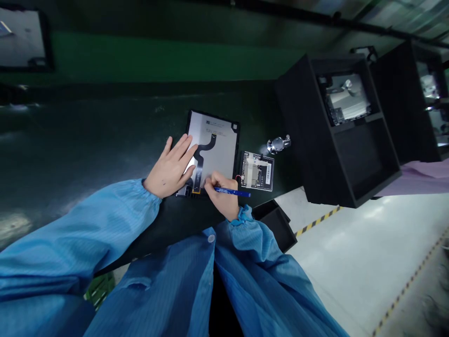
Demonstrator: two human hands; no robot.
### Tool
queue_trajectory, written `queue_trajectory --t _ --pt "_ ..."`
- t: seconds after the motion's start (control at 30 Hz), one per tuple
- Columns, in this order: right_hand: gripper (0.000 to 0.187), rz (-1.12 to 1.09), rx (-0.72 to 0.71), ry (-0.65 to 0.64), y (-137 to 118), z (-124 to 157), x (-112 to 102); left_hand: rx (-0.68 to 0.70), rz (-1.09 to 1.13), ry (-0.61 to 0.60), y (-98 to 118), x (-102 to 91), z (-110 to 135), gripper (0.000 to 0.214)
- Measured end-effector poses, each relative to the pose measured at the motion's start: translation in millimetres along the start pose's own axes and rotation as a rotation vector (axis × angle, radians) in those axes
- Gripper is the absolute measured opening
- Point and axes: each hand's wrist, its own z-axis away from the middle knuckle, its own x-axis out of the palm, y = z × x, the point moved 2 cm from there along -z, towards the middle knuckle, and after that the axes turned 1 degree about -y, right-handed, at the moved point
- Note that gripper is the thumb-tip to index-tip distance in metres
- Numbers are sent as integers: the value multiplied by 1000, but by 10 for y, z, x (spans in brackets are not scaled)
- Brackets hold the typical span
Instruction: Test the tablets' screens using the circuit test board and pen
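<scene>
A tablet-sized display panel (222, 150) lies back up on the dark bench, its grey back crossed by a black ribbon cable (199, 164). My left hand (171, 166) rests flat on the panel's left side, fingers spread beside the cable. In my right hand (223, 194) is a blue pen (233, 192), gripped low over the panel's near edge, close to the cable's lower end; the tip is hidden by my fingers. Just right of the panel sits a small circuit board (257, 171) with pale tape across it and a thin red wire at its left.
A shiny metal object (278, 144) lies beyond the board. Black open boxes (336, 135) stand at the right, one holding a panel. A dark tray (277, 224) juts out below the bench edge. Another panel (21, 40) is at the far left.
</scene>
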Motion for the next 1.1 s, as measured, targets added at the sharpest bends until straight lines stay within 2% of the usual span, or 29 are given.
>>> queue_trajectory --t 0.13,0.23,0.3,0.47,0.53,0.63,0.7,0.8,0.87,0.9,0.97,1.03,1.07,1.1 --pt "37 -241 94 101 40 6 -75 8 8 -5 14 -9 2 54" --pt "29 -381 138 145 68 -47 -194 46 11 -14 70 -11 17 56" --pt "22 -405 156 132 97 -118 -304 83 25 -17 125 -4 35 55" --pt "33 -269 221 73 228 -252 -520 110 164 15 267 12 81 49" --pt "30 -281 222 44 267 -258 -525 93 260 58 321 11 95 47" --pt "30 -467 200 60 269 -263 -494 97 352 141 401 2 129 47" --pt "34 -554 165 83 224 -287 -497 113 380 241 436 -34 158 50" --pt "31 -535 58 101 104 -352 -565 64 483 455 427 -177 147 49" --pt "29 -500 -49 74 10 -396 -626 -28 596 504 394 -305 44 35" --pt "28 -498 -101 46 -34 -412 -653 -71 669 452 384 -362 -42 29" --pt "26 -515 -180 -22 -99 -428 -696 -123 850 189 401 -440 -253 24" --pt "26 -535 -210 -66 -121 -423 -733 -153 1029 -109 466 -471 -444 36" --pt "26 -537 -211 -77 -116 -415 -753 -174 1094 -206 504 -474 -517 44" --pt "26 -531 -209 -81 -101 -404 -776 -202 1134 -253 541 -468 -573 49"
